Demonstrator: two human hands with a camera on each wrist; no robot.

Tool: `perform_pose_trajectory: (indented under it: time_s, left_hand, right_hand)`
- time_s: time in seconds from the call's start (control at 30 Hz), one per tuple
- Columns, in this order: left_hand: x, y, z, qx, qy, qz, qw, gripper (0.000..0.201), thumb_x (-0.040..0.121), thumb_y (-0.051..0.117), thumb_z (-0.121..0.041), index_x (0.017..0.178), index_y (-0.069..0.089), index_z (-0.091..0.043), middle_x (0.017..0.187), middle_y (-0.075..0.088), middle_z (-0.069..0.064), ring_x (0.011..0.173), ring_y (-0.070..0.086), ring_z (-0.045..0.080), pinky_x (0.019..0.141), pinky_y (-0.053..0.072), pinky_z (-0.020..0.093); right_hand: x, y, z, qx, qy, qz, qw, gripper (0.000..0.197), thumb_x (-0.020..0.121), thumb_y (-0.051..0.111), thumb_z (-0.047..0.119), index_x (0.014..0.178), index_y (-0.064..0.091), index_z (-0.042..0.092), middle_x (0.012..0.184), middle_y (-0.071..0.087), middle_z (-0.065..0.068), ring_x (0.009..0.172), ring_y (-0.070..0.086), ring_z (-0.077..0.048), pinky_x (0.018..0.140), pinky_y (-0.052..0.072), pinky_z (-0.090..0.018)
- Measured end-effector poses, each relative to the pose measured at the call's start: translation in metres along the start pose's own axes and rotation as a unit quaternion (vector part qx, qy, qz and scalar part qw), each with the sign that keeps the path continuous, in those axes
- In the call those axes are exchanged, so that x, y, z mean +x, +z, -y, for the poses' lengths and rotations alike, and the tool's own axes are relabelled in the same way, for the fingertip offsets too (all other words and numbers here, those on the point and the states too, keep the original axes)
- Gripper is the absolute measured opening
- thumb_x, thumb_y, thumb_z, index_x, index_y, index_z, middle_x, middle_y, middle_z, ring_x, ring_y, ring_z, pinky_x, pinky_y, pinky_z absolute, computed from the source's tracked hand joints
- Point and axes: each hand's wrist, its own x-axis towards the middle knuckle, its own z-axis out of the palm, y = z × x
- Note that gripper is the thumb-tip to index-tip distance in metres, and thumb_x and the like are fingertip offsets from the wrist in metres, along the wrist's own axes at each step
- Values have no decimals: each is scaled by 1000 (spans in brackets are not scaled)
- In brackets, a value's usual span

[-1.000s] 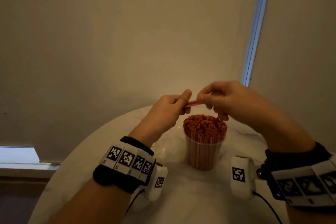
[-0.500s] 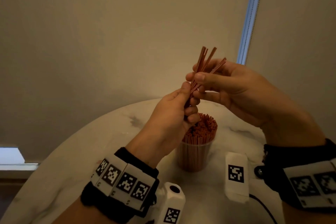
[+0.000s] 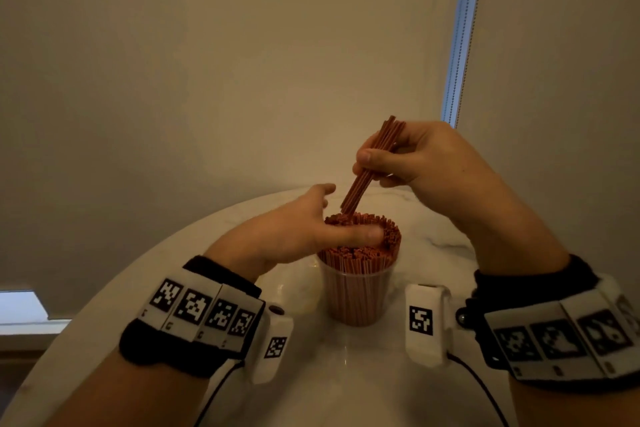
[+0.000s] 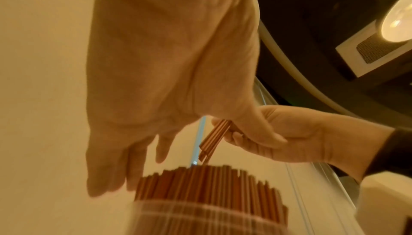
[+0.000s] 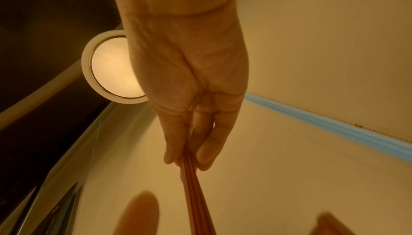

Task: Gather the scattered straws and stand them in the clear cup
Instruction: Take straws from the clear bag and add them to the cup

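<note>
A round, pale marbled tabletop (image 3: 346,392) is carrying a clear cup (image 3: 356,298) near its middle, and the cup is standing upright, densely packed with reddish-brown straws (image 3: 360,253) whose ends are projecting above its rim. The left hand (image 3: 294,232) is reaching over the cup from the left with its fingers extended and relaxed, its grip holding nothing; its thumb (image 3: 360,234) is lying across the tops of the packed straws, while the fingertips are extending beyond the far-left edge of the cup. The right hand (image 3: 422,163) is hovering above and to the right of the cup, its grip closing around a small bundle of straws (image 3: 367,170) pinched between thumb and fingers. This bundle is tilting, upper end to the right, and its lower end is just meeting the tops of the straws in the cup. Marker-coded bands with white camera units are sitting on both wrists.
</note>
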Motion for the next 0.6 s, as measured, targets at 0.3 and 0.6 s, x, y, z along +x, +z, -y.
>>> perform_pose_trajectory:
  time_s: [0.3,0.6]
  left_hand:
    - [9,21,16,-73,17,47,996,86,72,93,-14,139,39,-24,121,71,-8,113,67,4,94,57,25]
    - [8,23,20,-69,2,28,997,113,70,95,-22,155,21,-15,134,62,-6,123,61,8,107,51,35]
  right_hand:
    - [8,21,-22,-148,59,14,987,18,83,78,40,80,74,23,71,74,4,65,71,-13,73,61,-41]
    - [6,24,-19,-183,80,47,979,9,85,77,31,86,72,24,78,75,3,68,73,-12,73,63,-38]
